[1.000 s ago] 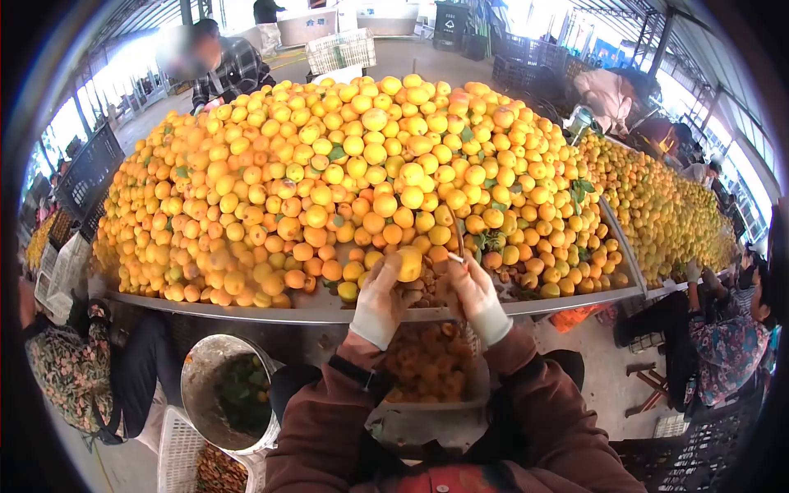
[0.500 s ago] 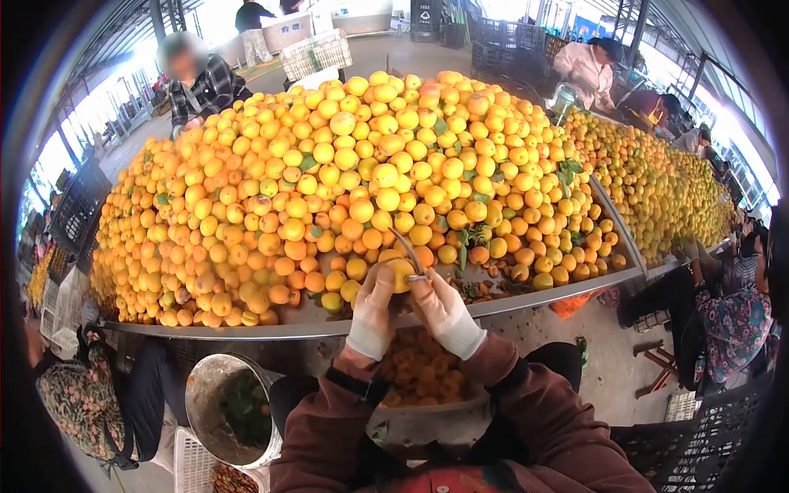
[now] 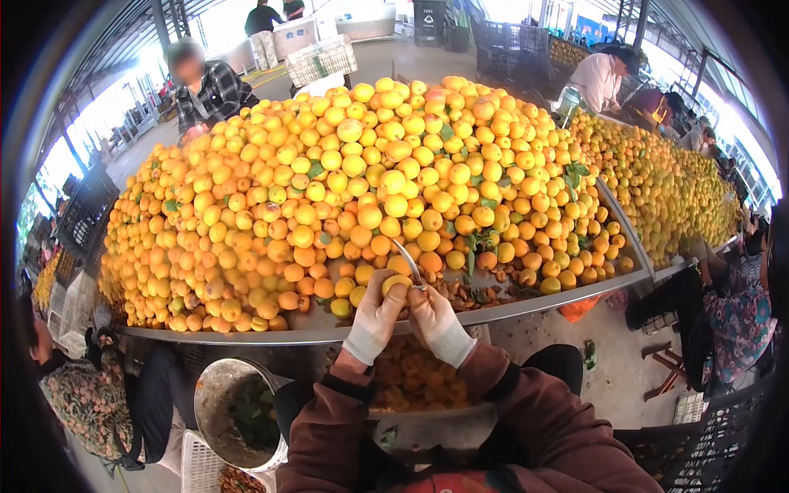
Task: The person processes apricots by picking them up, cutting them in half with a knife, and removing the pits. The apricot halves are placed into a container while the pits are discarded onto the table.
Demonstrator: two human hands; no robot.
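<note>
Hands move closer
They sit nearer together than a second ago. The left hand curls around a small round yellow fruit by the grey metal table edge; the right hand grips a thin metal blade against it.

Bright daylight enters from the shed's open sides, burning out to white along the upper edges. The heap of fruit is evenly lit and sharp, as are the left hand and right hand at the table's near edge. Shade lies below that edge. Fisheye distortion bends the table, and black vignetting fills the corners.
</note>
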